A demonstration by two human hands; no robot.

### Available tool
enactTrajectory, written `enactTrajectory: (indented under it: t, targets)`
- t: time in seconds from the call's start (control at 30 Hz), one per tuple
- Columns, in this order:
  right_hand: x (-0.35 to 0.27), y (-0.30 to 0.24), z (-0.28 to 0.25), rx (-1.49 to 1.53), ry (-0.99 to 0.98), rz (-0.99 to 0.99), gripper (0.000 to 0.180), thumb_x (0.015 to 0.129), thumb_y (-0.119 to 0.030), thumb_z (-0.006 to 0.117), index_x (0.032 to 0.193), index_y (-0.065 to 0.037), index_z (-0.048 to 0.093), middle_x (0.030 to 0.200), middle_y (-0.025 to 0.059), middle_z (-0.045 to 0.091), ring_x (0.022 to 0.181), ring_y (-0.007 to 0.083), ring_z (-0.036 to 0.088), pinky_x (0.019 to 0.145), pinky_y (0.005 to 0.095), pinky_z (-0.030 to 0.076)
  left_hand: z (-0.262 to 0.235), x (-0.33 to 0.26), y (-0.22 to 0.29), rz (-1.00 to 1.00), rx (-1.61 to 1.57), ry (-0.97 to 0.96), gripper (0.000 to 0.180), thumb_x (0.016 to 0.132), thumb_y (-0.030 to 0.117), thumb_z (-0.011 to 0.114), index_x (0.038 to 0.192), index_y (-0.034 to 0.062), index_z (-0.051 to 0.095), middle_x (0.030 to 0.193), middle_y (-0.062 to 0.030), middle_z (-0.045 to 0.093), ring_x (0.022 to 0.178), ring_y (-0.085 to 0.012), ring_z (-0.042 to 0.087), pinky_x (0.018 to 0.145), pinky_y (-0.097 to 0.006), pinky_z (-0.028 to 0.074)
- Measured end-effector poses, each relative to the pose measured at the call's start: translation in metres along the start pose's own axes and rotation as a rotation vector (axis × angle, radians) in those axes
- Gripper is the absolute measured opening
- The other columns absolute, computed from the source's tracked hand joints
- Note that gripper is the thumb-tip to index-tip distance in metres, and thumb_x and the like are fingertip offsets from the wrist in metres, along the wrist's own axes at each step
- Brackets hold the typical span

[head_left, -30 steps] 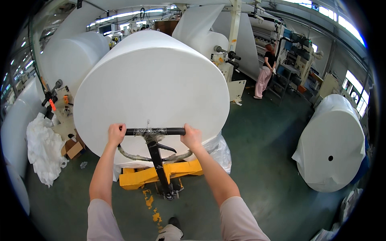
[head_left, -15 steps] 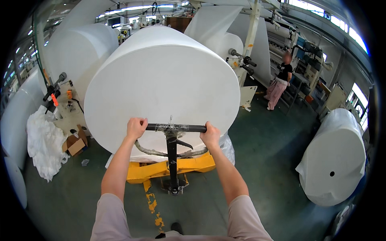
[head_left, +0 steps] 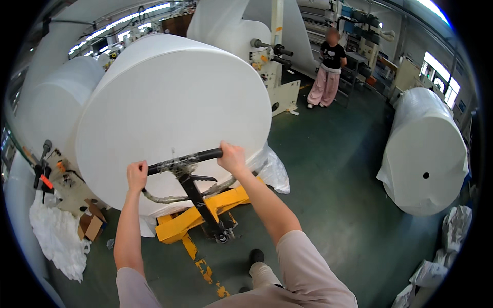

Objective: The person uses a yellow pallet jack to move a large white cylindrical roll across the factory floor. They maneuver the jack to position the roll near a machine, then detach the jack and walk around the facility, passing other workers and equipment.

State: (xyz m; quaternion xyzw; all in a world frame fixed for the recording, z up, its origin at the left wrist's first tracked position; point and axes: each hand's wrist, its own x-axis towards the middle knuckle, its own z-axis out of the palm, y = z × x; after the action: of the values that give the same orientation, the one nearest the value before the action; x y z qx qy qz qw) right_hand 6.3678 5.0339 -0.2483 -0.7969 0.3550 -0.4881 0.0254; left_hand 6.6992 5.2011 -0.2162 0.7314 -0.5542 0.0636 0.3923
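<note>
Handlebar inside both curled hands

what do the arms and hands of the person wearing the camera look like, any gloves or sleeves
The left hand and right hand are ungloved. The forearms are bare below loose, pale greyish-beige short sleeves, with no markings visible.

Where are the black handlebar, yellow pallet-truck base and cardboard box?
Black handlebar [head_left: 186,160]: head view, film-wrapped middle of the bar.
Yellow pallet-truck base [head_left: 178,226]: head view, left part of its front.
Cardboard box [head_left: 92,226]: head view, light-brown front panel.
</note>
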Motion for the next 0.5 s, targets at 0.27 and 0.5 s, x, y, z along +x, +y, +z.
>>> enactTrajectory:
  t: [0.27, 0.5]
  targets:
    - [0.02, 0.028, 0.011, 0.054, -0.051, -0.003, 0.017, 0.066, -0.007, 0.063, 0.077, -0.01, 0.051, 0.063, 0.009, 0.059, 0.058, 0.0305, 0.062, 0.052, 0.0407, 0.049, 0.022, 0.021, -0.002, -0.116, -0.039, -0.055, 0.046, 0.091, 0.027, 0.047, 0.06, -0.0062, 0.051, 0.047, -0.0164, 0.048, 0.044, -0.0274, 0.052, 0.05, -0.041, 0.04]
    - [0.028, 0.01, 0.021, 0.141, -0.108, -0.041, 0.018, 0.066, -0.007, 0.063, 0.077, -0.009, 0.048, 0.062, 0.0085, 0.057, 0.056, 0.0304, 0.061, 0.05, 0.0415, 0.048, 0.002, 0.019, -0.005, -0.158, 0.066, -0.002, 0.052, 0.094, 0.032, 0.041, 0.062, -0.0063, 0.056, 0.048, -0.0139, 0.052, 0.044, -0.024, 0.056, 0.05, -0.038, 0.044]
